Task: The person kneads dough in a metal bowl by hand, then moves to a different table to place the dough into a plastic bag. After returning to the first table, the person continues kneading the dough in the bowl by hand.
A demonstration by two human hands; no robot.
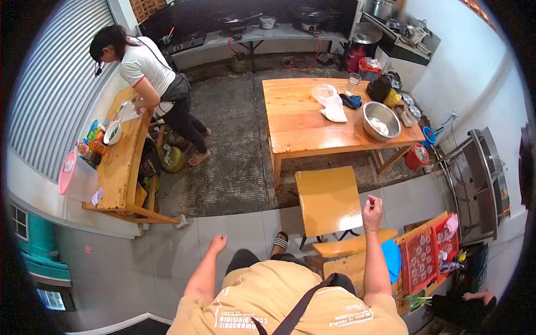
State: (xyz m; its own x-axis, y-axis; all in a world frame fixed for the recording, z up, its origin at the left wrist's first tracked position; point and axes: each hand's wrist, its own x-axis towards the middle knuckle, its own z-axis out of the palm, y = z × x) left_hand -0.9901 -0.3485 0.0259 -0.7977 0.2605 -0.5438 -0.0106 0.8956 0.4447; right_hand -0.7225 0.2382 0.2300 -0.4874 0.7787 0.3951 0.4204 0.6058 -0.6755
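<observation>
My left hand [218, 243] hangs in the air over the grey tiled floor, fingers curled into a loose fist with nothing seen in it. Raised beside the yellow chair [328, 195], my right hand [372, 212] has its fingers bent and partly apart, holding nothing. Beyond the chair stands a wooden table [296, 125]. On it are a steel bowl [382, 121] with something white inside, a plastic bag [329, 100] with white contents, a blue cloth [350, 101] and a clear glass [353, 84].
At the left, a person [151, 72] bends over a wooden bench [120, 178] holding a white bowl [112, 133], bottles and a pink-lidded bucket [78, 176]. Red crates [420, 259] of glasses lie at my lower right, near another person's arm [479, 296]. Stoves line the back wall.
</observation>
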